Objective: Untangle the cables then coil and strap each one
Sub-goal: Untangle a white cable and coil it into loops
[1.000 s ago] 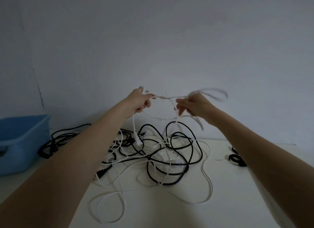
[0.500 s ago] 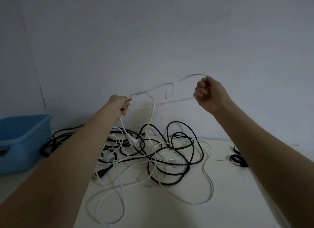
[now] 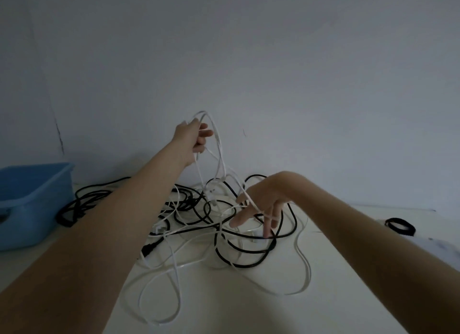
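Hanging from the left hand [image 3: 193, 137], a white cable [image 3: 219, 144] is held up high above the bench [image 3: 336, 296]. The fingers of that hand are curled round the cable, so its grip is grasping the white cable. A loop of the cable is seen sticking up over the hand, and two strands are let down from it into the pile.

The pile of cables [image 3: 224, 224] is spread on the bench, close to the wall [image 3: 273, 72]. White cables and black cables [image 3: 249, 256] are mixed and crossed over each other there. One long white loop [image 3: 159, 296] is laid out in front of the pile, nearer the person. A black plug [image 3: 149, 249] is seen at the left edge of the pile.

The right hand [image 3: 261, 204] is held low, right over the pile. Its fingers are spread and mostly straight, and its grip is released. A white strand is draped across those fingers, but it is not pinched.

A blue tub [image 3: 32, 199] is set far left of the pile, on the bench. A bundle of black cable [image 3: 82, 204] is laid between the tub and the pile. A small black coil [image 3: 400, 226] is placed well to the right of the pile.
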Demonstrator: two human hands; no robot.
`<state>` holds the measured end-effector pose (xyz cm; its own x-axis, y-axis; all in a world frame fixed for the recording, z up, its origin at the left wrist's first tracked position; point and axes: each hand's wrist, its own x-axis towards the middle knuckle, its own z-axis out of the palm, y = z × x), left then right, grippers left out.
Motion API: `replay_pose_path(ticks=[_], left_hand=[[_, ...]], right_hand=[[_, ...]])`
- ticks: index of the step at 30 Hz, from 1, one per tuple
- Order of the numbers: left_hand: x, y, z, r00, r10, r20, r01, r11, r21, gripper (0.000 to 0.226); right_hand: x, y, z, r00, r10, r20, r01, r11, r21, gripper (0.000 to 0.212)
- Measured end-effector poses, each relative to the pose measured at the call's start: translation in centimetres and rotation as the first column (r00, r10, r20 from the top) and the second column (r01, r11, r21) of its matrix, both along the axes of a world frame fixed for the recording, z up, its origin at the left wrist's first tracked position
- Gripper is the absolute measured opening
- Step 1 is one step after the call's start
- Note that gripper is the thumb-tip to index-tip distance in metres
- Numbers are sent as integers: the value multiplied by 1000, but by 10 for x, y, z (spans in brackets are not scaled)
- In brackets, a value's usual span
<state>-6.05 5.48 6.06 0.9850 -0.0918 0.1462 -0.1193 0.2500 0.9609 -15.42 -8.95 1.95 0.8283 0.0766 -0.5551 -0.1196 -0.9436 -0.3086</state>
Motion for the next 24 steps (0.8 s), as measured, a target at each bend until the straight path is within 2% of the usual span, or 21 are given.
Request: replay_pose_path(ticks=[1,3,5,7,8,10,11,12,14,16,18,20,22,24], left_hand=[[-3,-2,4,999,-20,31,21,1000,-6,30],[-10,-3,10,991,-62,121,57,997,43,33],[-15,2,11,971,-108,214,67,980,188,39],[-20,9,7,953,-145,268,50,942,332,43],[-20,14,4,947,-147,284,27,922,387,42],[-20,24,-2,937,-148,316,-25,875,483,39],[-18,29,-4,931,-162,327,-43,841,539,40],[-16,33,-8,927,-184,328,-53,800,598,41],[-16,36,-15,915,-265,304,-36,697,717,40],[-20,30,-24,899,-367,240,29,596,803,39],[-26,17,-33,880,-449,155,119,525,843,38],[-30,2,-37,854,-513,93,185,465,866,36],[-30,-10,-41,830,-555,55,184,366,912,42],[-31,-12,-46,811,-585,17,172,265,949,38]], right_hand=[[6,4,-8,997,-25,68,23,999,29,99],[14,6,-19,976,-23,216,5,997,82,101],[19,12,-28,940,96,327,-85,995,-48,96],[22,20,-38,909,220,355,-147,964,-222,80],[24,25,-43,899,247,361,-162,955,-250,62],[30,30,-51,916,154,371,-122,986,-110,24],[30,30,-50,933,75,352,-88,996,20,17],[29,29,-45,935,-4,353,-55,986,156,19],[27,21,-27,895,-233,381,24,877,480,23],[24,10,-1,785,-460,416,27,696,717,20],[23,3,23,659,-555,507,-35,651,758,20],[22,-1,41,578,-602,551,-76,633,771,22],[20,-10,62,514,-671,534,-107,568,816,23],[16,-23,87,467,-763,448,-122,446,887,18]])
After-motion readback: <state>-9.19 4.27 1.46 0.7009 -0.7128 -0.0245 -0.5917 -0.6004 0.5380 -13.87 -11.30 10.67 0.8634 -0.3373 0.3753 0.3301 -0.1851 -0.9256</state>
